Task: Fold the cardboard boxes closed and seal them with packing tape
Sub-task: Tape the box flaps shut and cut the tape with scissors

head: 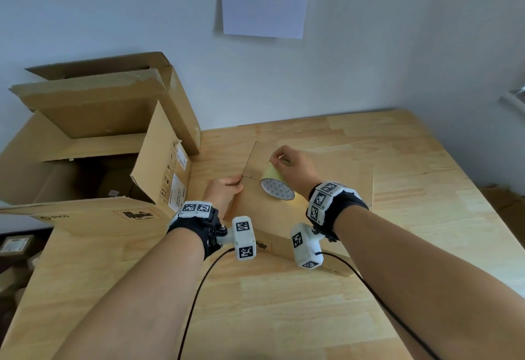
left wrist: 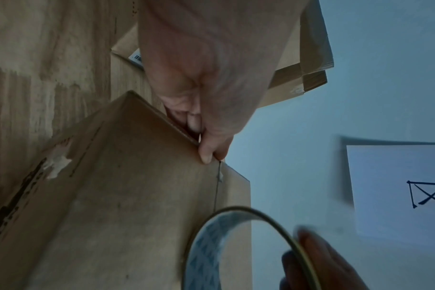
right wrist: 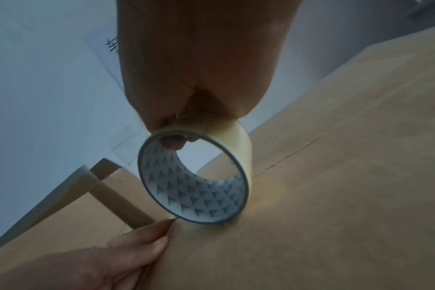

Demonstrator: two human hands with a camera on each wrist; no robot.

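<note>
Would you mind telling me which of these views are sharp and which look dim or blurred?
Head view: bright and sharp, edges bowed by the wide lens. Left wrist view: dim, with the tape roll and right hand smeared. Right wrist view: dim and soft, though the roll's triangle print stays readable.

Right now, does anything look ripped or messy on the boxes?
Yes. The box being taped has a torn patch on its side where the brown surface peeled off pale. The flap of the open box at the left has a ragged edge with torn tape. The rest looks tidy.
</note>
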